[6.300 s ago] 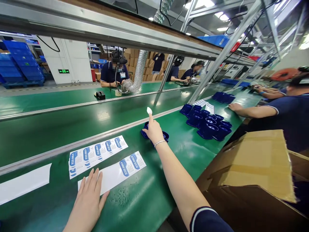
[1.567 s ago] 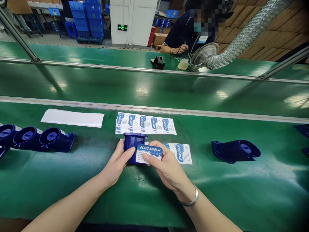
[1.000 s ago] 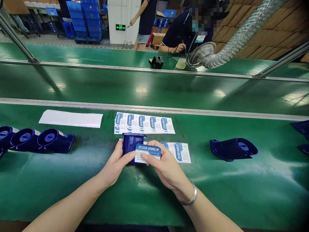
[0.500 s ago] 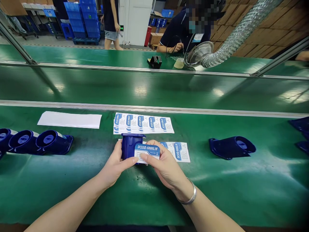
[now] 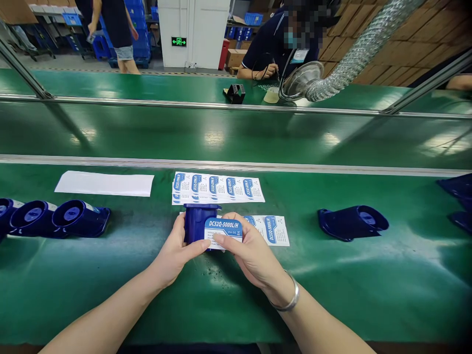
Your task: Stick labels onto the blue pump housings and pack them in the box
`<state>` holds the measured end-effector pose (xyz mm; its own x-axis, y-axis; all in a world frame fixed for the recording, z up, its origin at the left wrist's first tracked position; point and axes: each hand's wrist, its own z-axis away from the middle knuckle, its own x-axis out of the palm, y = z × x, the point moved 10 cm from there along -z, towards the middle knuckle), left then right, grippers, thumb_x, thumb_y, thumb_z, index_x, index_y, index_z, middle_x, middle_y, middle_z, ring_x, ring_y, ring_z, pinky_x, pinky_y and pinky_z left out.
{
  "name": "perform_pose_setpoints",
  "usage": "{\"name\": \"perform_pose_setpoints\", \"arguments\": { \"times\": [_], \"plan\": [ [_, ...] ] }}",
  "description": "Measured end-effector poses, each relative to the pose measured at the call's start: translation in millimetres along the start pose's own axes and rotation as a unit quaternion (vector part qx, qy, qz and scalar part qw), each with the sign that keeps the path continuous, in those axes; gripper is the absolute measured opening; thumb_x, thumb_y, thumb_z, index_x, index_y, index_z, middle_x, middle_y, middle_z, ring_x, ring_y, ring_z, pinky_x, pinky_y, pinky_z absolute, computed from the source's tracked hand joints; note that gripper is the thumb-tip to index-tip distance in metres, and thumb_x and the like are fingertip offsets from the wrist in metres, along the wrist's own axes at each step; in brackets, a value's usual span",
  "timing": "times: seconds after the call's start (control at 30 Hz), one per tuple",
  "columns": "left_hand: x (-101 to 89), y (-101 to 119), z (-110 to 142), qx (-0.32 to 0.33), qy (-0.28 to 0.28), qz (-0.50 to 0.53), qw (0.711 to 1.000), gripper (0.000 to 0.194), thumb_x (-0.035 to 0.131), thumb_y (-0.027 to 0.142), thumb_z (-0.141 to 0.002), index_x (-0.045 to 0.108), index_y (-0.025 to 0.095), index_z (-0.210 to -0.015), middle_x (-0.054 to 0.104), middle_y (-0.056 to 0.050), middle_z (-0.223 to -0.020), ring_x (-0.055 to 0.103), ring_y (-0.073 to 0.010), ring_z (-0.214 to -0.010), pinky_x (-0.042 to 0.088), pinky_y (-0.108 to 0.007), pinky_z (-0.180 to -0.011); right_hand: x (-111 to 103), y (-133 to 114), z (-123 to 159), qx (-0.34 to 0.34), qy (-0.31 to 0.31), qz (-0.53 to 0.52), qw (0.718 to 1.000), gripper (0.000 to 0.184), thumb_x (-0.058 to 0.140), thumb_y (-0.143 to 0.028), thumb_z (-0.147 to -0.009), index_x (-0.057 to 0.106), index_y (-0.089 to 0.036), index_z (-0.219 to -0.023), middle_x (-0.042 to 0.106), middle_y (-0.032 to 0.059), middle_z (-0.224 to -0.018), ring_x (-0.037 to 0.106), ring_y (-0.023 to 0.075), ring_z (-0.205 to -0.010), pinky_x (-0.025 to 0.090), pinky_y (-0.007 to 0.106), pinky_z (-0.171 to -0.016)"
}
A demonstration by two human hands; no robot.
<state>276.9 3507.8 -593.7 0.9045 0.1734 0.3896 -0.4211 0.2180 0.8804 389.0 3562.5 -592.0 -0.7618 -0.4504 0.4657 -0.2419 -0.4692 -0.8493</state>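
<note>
My left hand (image 5: 176, 254) is closed around a dark blue plastic housing (image 5: 194, 222) just above the table, its thumb at the lower left corner of a label. That label (image 5: 223, 225), blue and white and printed DC52Q-5000L/H, lies against the housing's right part. My right hand (image 5: 254, 253) grips it with the thumb on its face and the fingers behind, out of sight. How much of the label is stuck down I cannot tell. A label sheet (image 5: 277, 231) lies partly hidden behind my hands. Beyond it sit stacked label sheets (image 5: 218, 189).
A blank white strip (image 5: 105, 184) lies at the left, above several blue housings (image 5: 81, 220) in a row. Another housing (image 5: 348, 223) rests at the right, with more at the edge. A metal rail (image 5: 206, 104) crosses the far side; a co-worker (image 5: 258, 51) sits beyond, beside a duct (image 5: 354, 56).
My hands, the housing and the label hold almost the same pose. The view has shifted slightly. In the background a walking person has moved left, uncovering a green exit sign.
</note>
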Motion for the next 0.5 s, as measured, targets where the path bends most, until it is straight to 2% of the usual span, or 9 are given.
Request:
{"name": "perform_pose_setpoints", "arguments": {
  "times": [0.5],
  "plan": [
    [-0.6,0.8,1.0,0.000,0.005,0.006,1.000,0.068,0.080,0.031,-0.082,0.046,0.025,-0.141,0.057,-0.010,-0.144,0.053,-0.0325,-0.133,0.045,-0.044,-0.110,-0.1,-1.7,0.9,0.010,0.006,0.003,1.000,0.039,0.090,-0.035,-0.072,0.062,-0.023,-0.096,0.063,-0.0020,-0.088,0.055,0.0140,-0.080,0.045,0.026,-0.075]
  ]
}}
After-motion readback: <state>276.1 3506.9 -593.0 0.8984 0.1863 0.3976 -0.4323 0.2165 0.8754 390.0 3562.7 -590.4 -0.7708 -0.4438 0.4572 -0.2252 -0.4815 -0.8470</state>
